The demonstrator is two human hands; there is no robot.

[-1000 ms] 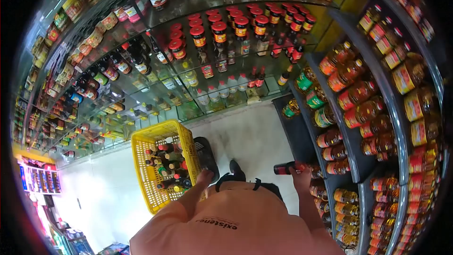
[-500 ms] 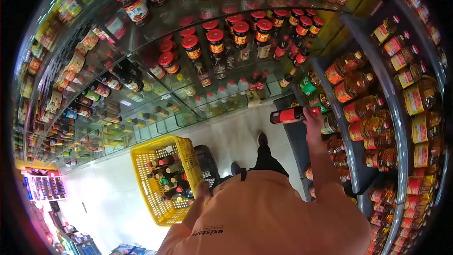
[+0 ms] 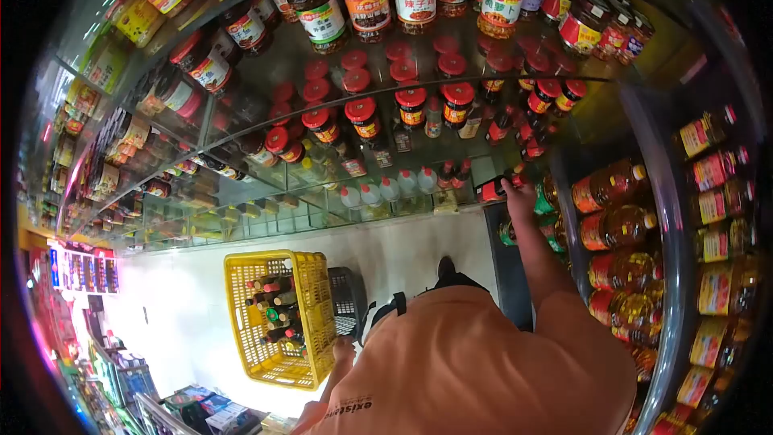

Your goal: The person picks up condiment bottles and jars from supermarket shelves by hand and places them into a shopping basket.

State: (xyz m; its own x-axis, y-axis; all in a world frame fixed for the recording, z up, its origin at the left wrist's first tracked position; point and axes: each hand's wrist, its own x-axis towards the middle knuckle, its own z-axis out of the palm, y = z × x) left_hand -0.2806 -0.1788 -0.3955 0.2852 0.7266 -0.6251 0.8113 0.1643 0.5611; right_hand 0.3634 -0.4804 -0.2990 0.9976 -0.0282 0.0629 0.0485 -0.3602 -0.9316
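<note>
My right hand (image 3: 521, 196) is closed around a dark sauce bottle (image 3: 490, 191) with a red label. The bottle lies roughly sideways in the grip, by the corner where the glass shelves meet the oil rack. Low on the left, my left hand (image 3: 344, 346) is against or very near the right side of a yellow plastic crate (image 3: 320, 306); its fingers are not clear enough to show a grip. Inside the crate lie several dark bottles (image 3: 278, 316) with assorted caps.
Glass shelves ahead carry red-lidded jars (image 3: 364, 118) and clear red-capped bottles (image 3: 389, 188). Large oil bottles (image 3: 617, 227) fill the rack on the right. A black basket (image 3: 345, 302) is beside the yellow crate. Boxed goods (image 3: 211, 409) are at lower left.
My right hand has carried the bottle forward toward the shelf corner. The view has shifted closer to the jars, and my left hand appears slightly lower beside the crate.
</note>
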